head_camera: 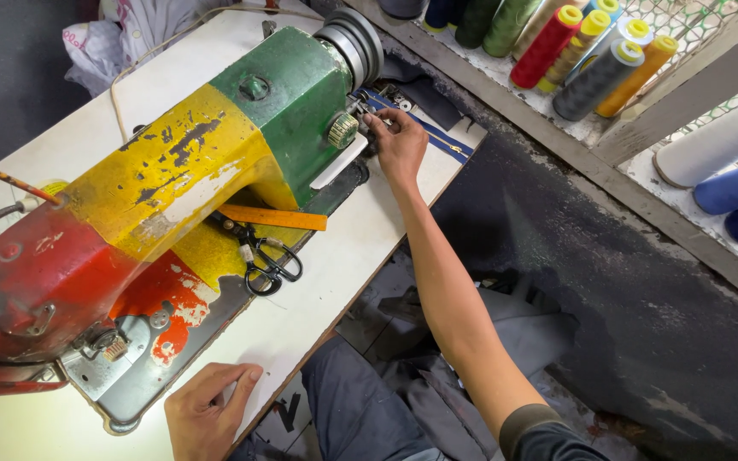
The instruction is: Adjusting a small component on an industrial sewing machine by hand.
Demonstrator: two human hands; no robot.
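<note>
A sewing machine [172, 171] painted red, yellow and green stands on a white table [335, 273]. My right hand [399, 141] reaches to the machine's far end, its fingers closed on small metal parts just below the grey handwheel [354, 41], next to a ridged knob [343, 130]. My left hand [207, 414] rests flat on the table's near edge, by the corner of the machine's metal bed, holding nothing. Black scissors [268, 260] and an orange ruler [273, 217] lie on the bed under the machine's arm.
Several thread cones [591, 60] in red, yellow, grey, orange and green lie on a ledge at the upper right. Blue and white rolls [732, 162] sit further right. A blue zipper strip [437, 137] lies by my right hand. Grey fabric [471, 341] covers the floor below.
</note>
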